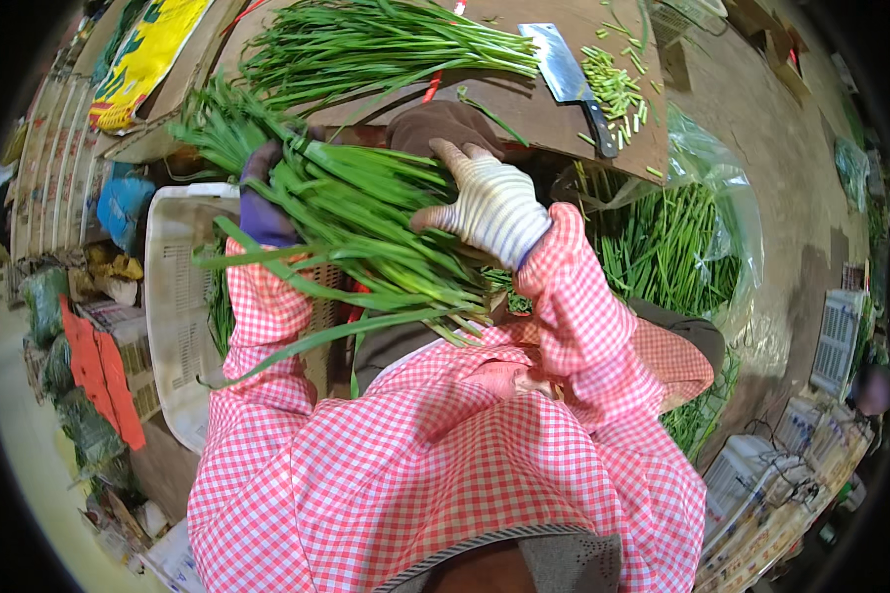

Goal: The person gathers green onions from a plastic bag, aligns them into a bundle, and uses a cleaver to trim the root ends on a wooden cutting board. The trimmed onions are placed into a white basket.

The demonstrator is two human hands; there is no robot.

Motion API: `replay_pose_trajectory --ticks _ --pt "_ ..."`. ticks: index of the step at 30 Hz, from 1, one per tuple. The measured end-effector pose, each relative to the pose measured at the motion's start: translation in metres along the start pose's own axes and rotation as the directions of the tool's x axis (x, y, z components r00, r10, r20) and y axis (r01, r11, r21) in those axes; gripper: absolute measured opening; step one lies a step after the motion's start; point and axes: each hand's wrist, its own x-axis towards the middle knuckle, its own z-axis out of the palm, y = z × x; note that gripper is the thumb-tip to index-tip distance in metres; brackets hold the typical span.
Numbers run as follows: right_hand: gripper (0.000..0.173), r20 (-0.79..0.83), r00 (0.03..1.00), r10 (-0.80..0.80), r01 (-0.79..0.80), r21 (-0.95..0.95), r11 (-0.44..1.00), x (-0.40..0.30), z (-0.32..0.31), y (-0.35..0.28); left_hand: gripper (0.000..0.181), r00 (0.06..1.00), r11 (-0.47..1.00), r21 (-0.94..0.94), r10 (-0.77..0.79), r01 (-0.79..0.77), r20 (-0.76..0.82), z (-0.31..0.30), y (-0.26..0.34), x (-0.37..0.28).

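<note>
My left hand (263,194), in a dark purple glove, grips a loose bunch of garlic chives (356,215) from its left side. The leaves fan out to the upper left, and pale stem ends hang toward my lap. My right hand (489,199), in a white striped glove with brownish fingertips, is at the bunch's right side, with leaves between its thumb and fingers. Ahead on a brown board (523,122) lies a second bunch of garlic chives (393,48). Its stem ends reach the blade of a cleaver (556,63), beside short cut stem pieces (619,89).
A white plastic crate (182,296) stands left of my lap. To the right, a clear plastic bag (742,215) holds more chives (664,252). A brown cloth-covered shape (445,124) bulges at the board's near edge. A yellow printed sack (148,63) lies far left.
</note>
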Motion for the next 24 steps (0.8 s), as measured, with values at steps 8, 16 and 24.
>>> replay_pose_trajectory --ticks 8,16,24 --pt "0.074 -0.038 0.997 0.068 0.014 0.945 0.328 -0.017 0.011 -0.010 0.058 0.452 0.172 0.418 0.332 -0.892 0.828 0.095 -0.050 0.070" --pt "0.028 -0.440 0.788 0.430 0.296 0.884 0.362 -0.053 -0.030 0.061 0.041 0.902 0.832 0.550 -0.183 -0.070 0.391 0.222 -0.096 0.057" --pt "0.039 -0.261 0.767 0.586 0.337 0.941 -0.022 -0.082 -0.043 0.098 0.044 0.956 0.787 0.580 0.041 -0.210 0.291 0.099 -0.103 0.055"
